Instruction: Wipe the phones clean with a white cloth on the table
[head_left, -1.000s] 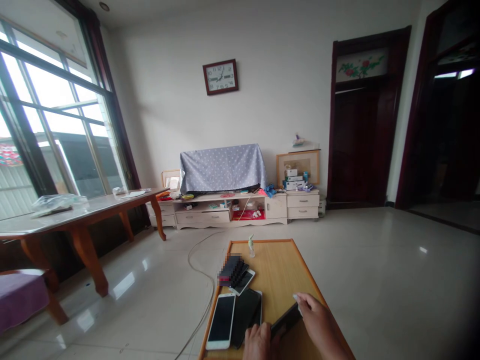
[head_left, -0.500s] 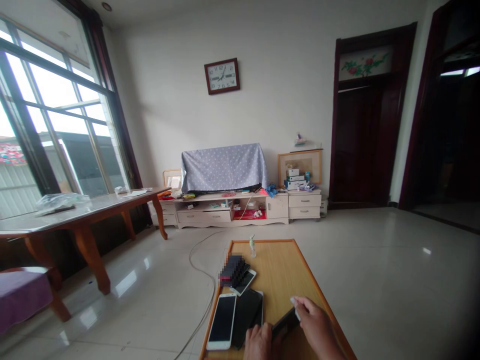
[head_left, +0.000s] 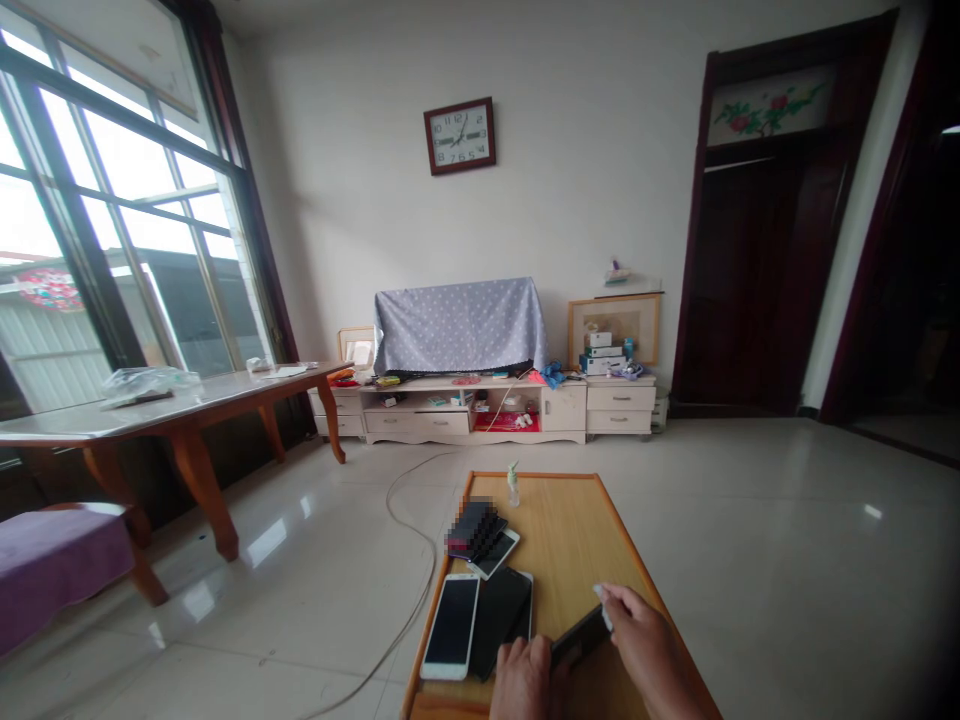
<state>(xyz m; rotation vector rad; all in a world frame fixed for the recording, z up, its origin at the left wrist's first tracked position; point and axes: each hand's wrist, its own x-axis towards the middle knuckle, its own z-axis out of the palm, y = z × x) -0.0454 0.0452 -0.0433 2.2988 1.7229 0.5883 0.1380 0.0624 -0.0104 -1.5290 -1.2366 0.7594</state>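
At the lower edge of the head view, my left hand is closed around the near end of a dark phone, which is held tilted over the small wooden table. My right hand pinches a small white wipe against the phone's far end. Left of my hands, a white phone with a black screen lies flat. Beside it is a large black phone, partly covering another pale-edged one. Farther back, a smaller white phone rests against a pixelated dark stack.
A small clear bottle with a green pump top stands near the table's far edge. A cable runs along the floor on the left. Beyond are a long table, a purple-covered seat and a low white cabinet.
The head view has shifted slightly, so the room sits a little farther right and higher. Both hands keep hold of the phone and the wipe in nearly the same pose.
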